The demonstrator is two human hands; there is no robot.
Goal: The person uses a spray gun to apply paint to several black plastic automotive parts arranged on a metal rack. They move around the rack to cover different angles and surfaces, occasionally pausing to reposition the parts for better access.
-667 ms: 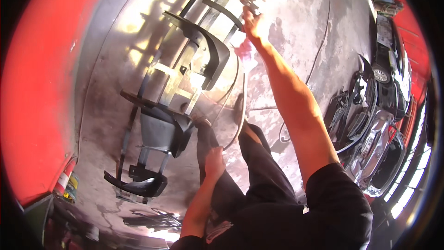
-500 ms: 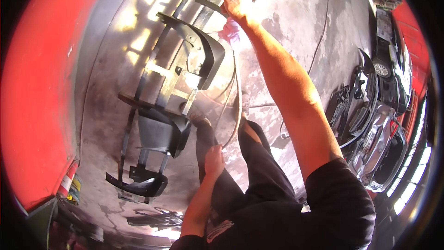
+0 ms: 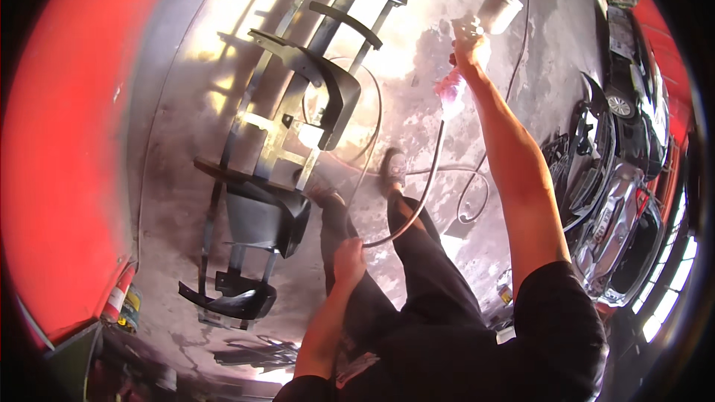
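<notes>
My right hand [image 3: 472, 50] is wrapped round a paint spray gun [image 3: 499, 11] with a pale cup, held out at the upper right, away from the rack. A pinkish cloth or wrap [image 3: 450, 93] hangs just below that hand, around the top of the air hose [image 3: 430, 190]. Down by my thigh, my left hand [image 3: 348, 262] is closed on the lower part of this hose. Left of my legs stands a long metal rack [image 3: 262, 150] bearing several black plastic car parts, among them a curved piece [image 3: 342, 97] and a broad panel [image 3: 257, 216].
A red wall or panel [image 3: 67, 141] curves along the left. Hose loops [image 3: 477, 205] lie on the stained concrete floor near my feet. Dark car parts [image 3: 577, 156] and cars [image 3: 622, 231] stand along the right. Cans [image 3: 128, 309] sit at the lower left.
My right hand has swung right with the spray gun, from above the rack's far end to beside it. The hose now bends more to the right; my left hand stays near my thigh.
</notes>
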